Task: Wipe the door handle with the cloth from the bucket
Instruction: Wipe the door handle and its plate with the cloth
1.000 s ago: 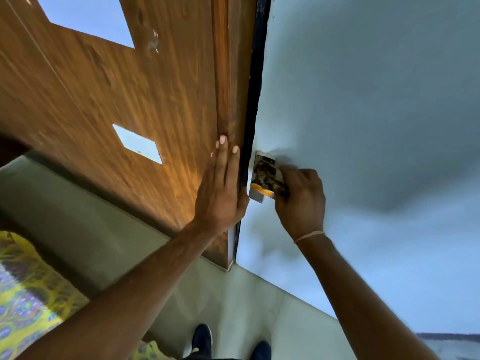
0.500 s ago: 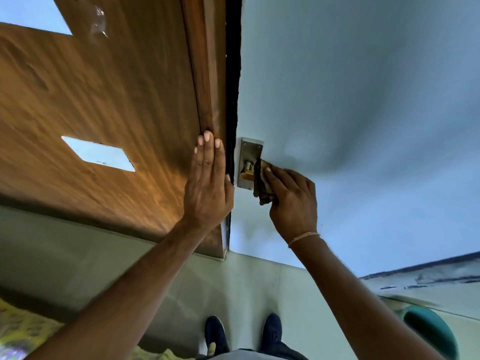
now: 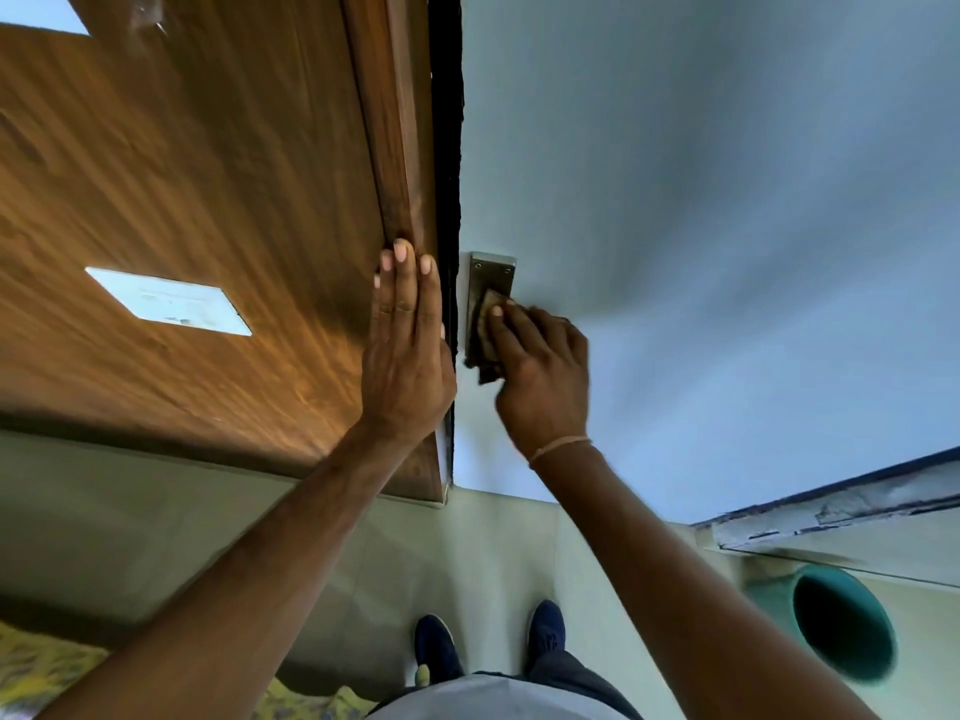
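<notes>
Bucket [image 3: 841,623] sits on floor at lower right, well apart from work. Left hand [image 3: 408,356] lies flat and unclenched on wooden door [image 3: 182,200], apparently steadying it. Right hand [image 3: 540,376] pinches cloth [image 3: 487,330] against door handle [image 3: 485,283], mid-wipe.

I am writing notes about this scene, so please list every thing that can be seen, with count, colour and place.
door: one, brown wood, left
white label: one, on the door
metal plate: one, silver, on the pale wall beside the door edge
cloth: one, dark brown, pressed on the plate
wall: one, pale blue, right
bucket: one, teal, floor at lower right
patterned fabric: one, yellow, lower left
shoes: two, dark blue, bottom centre
wristband: one, pale, right wrist
left hand: flat on the door
right hand: holding the cloth
</notes>
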Available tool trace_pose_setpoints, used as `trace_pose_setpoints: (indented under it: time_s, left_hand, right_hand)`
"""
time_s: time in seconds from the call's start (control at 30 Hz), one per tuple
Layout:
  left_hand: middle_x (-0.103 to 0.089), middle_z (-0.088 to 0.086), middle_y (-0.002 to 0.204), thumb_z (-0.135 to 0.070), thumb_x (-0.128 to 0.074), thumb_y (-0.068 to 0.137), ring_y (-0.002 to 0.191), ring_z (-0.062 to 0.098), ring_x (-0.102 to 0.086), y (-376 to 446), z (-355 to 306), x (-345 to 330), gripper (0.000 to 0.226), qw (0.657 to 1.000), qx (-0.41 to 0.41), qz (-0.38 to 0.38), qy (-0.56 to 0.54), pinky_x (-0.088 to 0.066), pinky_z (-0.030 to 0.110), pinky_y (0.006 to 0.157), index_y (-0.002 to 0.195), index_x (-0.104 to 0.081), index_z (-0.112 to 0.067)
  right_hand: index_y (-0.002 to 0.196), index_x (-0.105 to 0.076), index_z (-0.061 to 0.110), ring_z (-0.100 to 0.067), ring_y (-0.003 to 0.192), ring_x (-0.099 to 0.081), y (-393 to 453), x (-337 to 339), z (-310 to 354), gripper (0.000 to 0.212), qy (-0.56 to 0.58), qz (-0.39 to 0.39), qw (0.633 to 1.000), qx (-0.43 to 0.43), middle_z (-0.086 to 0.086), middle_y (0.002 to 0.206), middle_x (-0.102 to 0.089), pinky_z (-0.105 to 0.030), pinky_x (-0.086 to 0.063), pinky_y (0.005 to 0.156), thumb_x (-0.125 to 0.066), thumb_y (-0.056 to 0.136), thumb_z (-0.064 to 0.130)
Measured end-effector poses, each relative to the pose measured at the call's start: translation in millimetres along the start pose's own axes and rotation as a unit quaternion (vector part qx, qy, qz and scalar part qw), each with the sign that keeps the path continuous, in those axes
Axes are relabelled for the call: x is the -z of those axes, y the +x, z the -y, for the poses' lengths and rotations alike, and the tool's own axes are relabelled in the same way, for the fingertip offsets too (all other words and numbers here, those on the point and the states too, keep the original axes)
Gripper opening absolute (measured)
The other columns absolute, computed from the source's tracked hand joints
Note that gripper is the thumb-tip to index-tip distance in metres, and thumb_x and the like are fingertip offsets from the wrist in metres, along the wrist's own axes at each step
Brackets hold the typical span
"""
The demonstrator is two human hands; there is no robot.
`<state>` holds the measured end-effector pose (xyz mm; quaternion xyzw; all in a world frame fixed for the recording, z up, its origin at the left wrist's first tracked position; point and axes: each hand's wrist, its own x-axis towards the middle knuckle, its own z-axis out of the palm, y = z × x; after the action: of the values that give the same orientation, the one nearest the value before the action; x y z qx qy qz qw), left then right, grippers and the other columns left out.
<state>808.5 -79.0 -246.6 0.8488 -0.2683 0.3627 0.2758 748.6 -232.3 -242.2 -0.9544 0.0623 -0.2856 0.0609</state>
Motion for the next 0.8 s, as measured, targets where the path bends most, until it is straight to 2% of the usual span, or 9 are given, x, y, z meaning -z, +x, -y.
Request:
trace_pose_setpoints:
  time_s: [0.13, 0.23, 0.3, 0.4, 0.47, 0.63, 0.8]
  left_hand:
    - [-0.029, 0.036, 0.171, 0.015, -0.059, 0.098, 0.163, 0.049, -0.026, 0, 4, 4, 0.080, 1.000, -0.012, 0.002, 0.005, -0.035, 0.061, 0.133, 0.167, -0.019, 0.007]
    - [-0.029, 0.036, 0.171, 0.017, -0.060, 0.095, 0.162, 0.050, -0.027, 0, 5, 5, 0.083, 1.000, -0.014, 0.006, 0.001, -0.035, 0.061, 0.133, 0.167, -0.019, 0.007]
    - [-0.029, 0.036, 0.171, 0.016, -0.059, 0.096, 0.162, 0.049, -0.027, 0, 4, 5, 0.082, 1.000, -0.013, 0.006, 0.004, -0.036, 0.061, 0.132, 0.167, -0.020, 0.007]
    - [-0.029, 0.036, 0.171, 0.014, -0.058, 0.097, 0.162, 0.049, -0.026, -1, 4, 4, 0.079, 1.000, -0.014, 0.005, 0.001, -0.035, 0.061, 0.133, 0.166, -0.021, 0.008]
    - [-0.030, 0.037, 0.171, 0.014, -0.057, 0.097, 0.162, 0.049, -0.026, -1, 4, 4, 0.078, 1.000, -0.012, 0.006, 0.001, -0.036, 0.061, 0.132, 0.166, -0.022, 0.008]
    - [-0.029, 0.036, 0.171, 0.013, -0.056, 0.097, 0.162, 0.048, -0.025, 0, 5, 4, 0.077, 1.000, -0.011, 0.007, -0.001, -0.036, 0.062, 0.132, 0.166, -0.022, 0.008]
    - [-0.026, 0.035, 0.173, 0.015, -0.058, 0.095, 0.164, 0.048, -0.023, 0, 5, 3, 0.083, 1.000, -0.015, 0.003, -0.005, -0.035, 0.061, 0.133, 0.168, -0.020, 0.006]
  right_hand:
    - [0.142, -0.067, 0.016, -0.035, 0.132, -0.060, 0, -1, -3, 0.059, 0.006, 0.026, 0.999, 0.029, -0.005, 0.144, -0.067, -0.047, -0.042, 0.110, -0.061, 0.084, 0.006]
    - [0.140, -0.068, 0.017, -0.035, 0.128, -0.062, -9, 8, -32, 0.058, 0.000, 0.023, 0.999, -0.027, -0.004, 0.140, -0.070, -0.045, -0.043, 0.106, -0.056, 0.084, 0.013]
    - [0.139, -0.068, 0.015, -0.037, 0.125, -0.064, -5, 7, -26, 0.057, -0.017, 0.017, 0.999, -0.048, -0.006, 0.137, -0.072, -0.046, -0.044, 0.104, -0.055, 0.084, 0.017]
    - [0.141, -0.065, 0.010, -0.040, 0.126, -0.062, 0, -3, -1, 0.056, -0.032, 0.019, 0.999, -0.010, -0.012, 0.138, -0.069, -0.048, -0.045, 0.106, -0.060, 0.085, 0.012]
    - [0.144, -0.063, 0.011, -0.039, 0.129, -0.061, 0, -2, -4, 0.059, -0.024, 0.030, 0.999, 0.003, -0.011, 0.141, -0.068, -0.048, -0.044, 0.109, -0.056, 0.086, 0.009]
    - [0.145, -0.063, 0.011, -0.041, 0.130, -0.060, -12, 12, -27, 0.062, -0.030, 0.027, 0.997, -0.060, -0.009, 0.142, -0.067, -0.050, -0.044, 0.108, -0.046, 0.086, 0.014]
    - [0.145, -0.062, 0.008, -0.042, 0.129, -0.060, -4, -6, 7, 0.058, -0.030, 0.007, 1.000, -0.001, -0.013, 0.143, -0.066, -0.053, -0.045, 0.109, -0.055, 0.087, 0.005]
